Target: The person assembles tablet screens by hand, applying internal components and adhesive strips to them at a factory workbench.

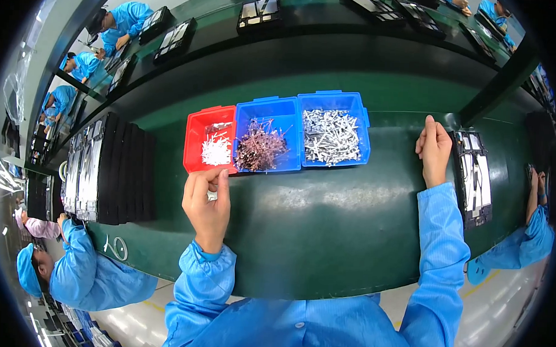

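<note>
Just in front of a red bin (193,137) is my left hand (206,204), its fingers curled toward the thumb. A pale patch shows between them, too small to name. The red bin holds small white strips (216,150). Beside it, a blue bin (274,109) contains a tangle of thin reddish-brown pieces (260,146). Silvery-white small parts (331,137) fill another blue bin (363,130). Farther right, my right hand (435,149) is closed with nothing visible in it, beside a black tray (477,216) of flat silver and white device parts.
Stacked black trays (128,174) stand left on the green table (324,248), near a coiled white cable (117,248). A raised shelf (320,28) at the back carries more trays. A co-worker (85,271) sits at left; another person's arm (527,237) shows at right.
</note>
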Available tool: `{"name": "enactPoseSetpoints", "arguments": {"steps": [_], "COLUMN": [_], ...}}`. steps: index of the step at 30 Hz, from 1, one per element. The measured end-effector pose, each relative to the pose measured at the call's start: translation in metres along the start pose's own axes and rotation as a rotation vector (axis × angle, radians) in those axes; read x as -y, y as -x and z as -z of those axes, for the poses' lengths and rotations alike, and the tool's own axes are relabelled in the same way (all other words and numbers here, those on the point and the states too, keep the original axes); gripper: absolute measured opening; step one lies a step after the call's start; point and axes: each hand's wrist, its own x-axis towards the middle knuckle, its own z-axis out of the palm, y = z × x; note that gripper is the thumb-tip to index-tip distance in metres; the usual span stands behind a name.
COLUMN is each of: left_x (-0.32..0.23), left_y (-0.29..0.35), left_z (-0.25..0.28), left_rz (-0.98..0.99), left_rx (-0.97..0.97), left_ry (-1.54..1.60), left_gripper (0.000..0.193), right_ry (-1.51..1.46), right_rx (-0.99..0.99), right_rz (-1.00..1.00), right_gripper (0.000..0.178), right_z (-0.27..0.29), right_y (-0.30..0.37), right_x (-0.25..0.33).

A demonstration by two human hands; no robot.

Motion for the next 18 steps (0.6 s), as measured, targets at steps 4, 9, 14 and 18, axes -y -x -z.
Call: {"name": "enactPoseSetpoints", "arguments": {"steps": [4,9,14,18], "left_x": [-0.003,-0.022,-0.061,-0.069], "left_y": [-0.002,0.018,0.043,0.056], "left_z": [0.002,-0.004,-0.013,-0.016], "left_rz": [0.034,0.487,1.033,1.169], "left_rx": [-0.018,0.079,0.597,0.745], "left_ry": [0.041,0.701,1.185,1.333], "left_gripper": [0.009,0.006,0.015,0.021], "right_ry": [0.009,0.077,0.218,-0.005], "right_rx": [-0.008,-0.088,0.259,0.693], "right_rz": [-0.02,0.15,0.567,0.295], "right_gripper": [0.044,0.043,0.012,0.023], "right_z": [0.002,-0.002,-0.042,-0.08], "right_y": [-0.001,0.018,0.103,0.17], "right_x": [-0.001,0.007,0.046,0.058]}}
